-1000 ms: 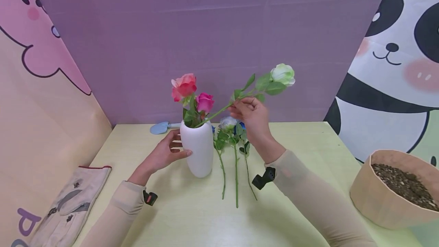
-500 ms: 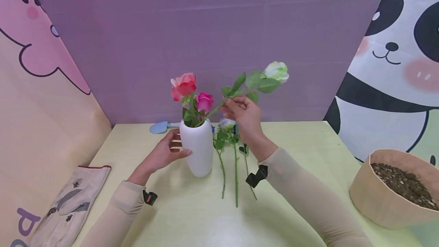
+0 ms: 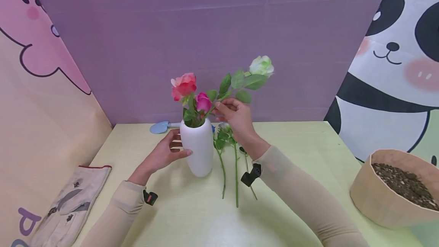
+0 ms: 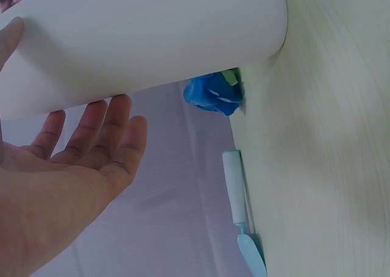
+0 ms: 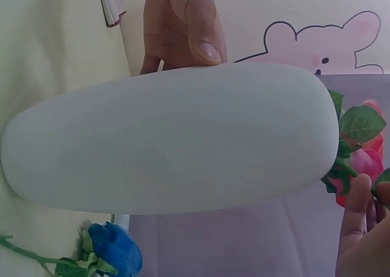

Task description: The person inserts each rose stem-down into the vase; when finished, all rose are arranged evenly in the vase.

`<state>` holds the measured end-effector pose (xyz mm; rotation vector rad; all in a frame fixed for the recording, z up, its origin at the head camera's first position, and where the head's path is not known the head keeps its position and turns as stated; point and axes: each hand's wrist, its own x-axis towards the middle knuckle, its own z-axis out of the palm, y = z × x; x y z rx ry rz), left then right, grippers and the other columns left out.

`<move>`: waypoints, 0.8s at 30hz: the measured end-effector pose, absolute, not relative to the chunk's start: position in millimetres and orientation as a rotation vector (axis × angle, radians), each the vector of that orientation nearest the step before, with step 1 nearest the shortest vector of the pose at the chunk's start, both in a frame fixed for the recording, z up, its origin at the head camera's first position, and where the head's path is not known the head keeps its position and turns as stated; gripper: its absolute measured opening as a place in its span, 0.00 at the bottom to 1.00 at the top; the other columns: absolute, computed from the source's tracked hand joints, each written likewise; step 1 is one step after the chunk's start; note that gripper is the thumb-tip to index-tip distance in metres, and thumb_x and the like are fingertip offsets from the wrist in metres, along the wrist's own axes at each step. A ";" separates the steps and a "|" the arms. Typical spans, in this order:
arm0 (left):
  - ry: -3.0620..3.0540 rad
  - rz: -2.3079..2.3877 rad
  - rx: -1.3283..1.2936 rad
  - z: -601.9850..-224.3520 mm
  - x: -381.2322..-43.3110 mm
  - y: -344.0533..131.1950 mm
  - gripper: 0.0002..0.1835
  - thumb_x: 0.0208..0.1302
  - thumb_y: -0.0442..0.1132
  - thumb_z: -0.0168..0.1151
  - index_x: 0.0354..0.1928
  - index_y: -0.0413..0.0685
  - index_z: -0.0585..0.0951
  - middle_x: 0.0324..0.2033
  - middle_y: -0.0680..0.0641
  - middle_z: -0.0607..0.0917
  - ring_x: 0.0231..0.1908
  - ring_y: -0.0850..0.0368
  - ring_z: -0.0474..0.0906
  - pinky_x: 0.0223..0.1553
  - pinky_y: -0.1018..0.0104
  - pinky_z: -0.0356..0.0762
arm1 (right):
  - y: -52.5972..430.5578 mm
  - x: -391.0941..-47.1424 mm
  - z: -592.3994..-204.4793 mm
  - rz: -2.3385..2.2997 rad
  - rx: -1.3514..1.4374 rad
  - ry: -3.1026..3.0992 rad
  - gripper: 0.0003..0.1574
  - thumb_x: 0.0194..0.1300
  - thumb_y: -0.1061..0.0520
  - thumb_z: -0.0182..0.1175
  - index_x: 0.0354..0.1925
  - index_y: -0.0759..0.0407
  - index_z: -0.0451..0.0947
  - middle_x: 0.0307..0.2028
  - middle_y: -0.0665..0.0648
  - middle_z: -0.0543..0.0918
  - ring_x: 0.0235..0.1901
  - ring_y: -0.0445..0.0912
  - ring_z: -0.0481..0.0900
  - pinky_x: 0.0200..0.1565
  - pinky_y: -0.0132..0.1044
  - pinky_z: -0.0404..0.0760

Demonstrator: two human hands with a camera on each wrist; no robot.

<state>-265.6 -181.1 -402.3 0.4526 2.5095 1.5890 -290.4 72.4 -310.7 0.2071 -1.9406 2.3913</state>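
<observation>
A white vase (image 3: 197,151) stands upright on the table, with a coral rose (image 3: 184,85) and a magenta rose (image 3: 204,102) in its mouth. My left hand (image 3: 162,154) holds the vase's left side, thumb in front and fingers behind. In the left wrist view the fingertips (image 4: 119,106) touch its wall. My right hand (image 3: 238,119) pinches the stem of a white-green rose (image 3: 261,66) just right of the vase's mouth. That rose leans to the upper right, and its stem's lower end is hidden inside the vase. The right wrist view shows these right fingers (image 5: 356,210) beside the magenta bloom.
Several cut flowers lie right of the vase, their green stems (image 3: 236,178) toward me; one has a blue bloom (image 5: 116,249). Behind the vase lies a light-blue hand trowel (image 3: 159,127). Folded gloves (image 3: 73,201) lie at left, and a tan pot of soil (image 3: 384,197) stands at right.
My right hand has moved left and slightly down toward the vase, sliding the white-green rose's stem deeper into it. The bloom has shifted left and stands steeper. The left hand and vase have stayed put.
</observation>
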 end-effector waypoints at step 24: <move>2.503 1.599 0.447 -400.9 -264.7 -179.9 0.44 0.58 0.51 0.74 0.71 0.51 0.60 0.63 0.43 0.72 0.64 0.40 0.72 0.66 0.46 0.74 | 58.9 -294.4 -314.1 2.337 0.193 -2.030 0.17 0.67 0.52 0.66 0.49 0.62 0.81 0.37 0.51 0.85 0.34 0.42 0.88 0.46 0.45 0.89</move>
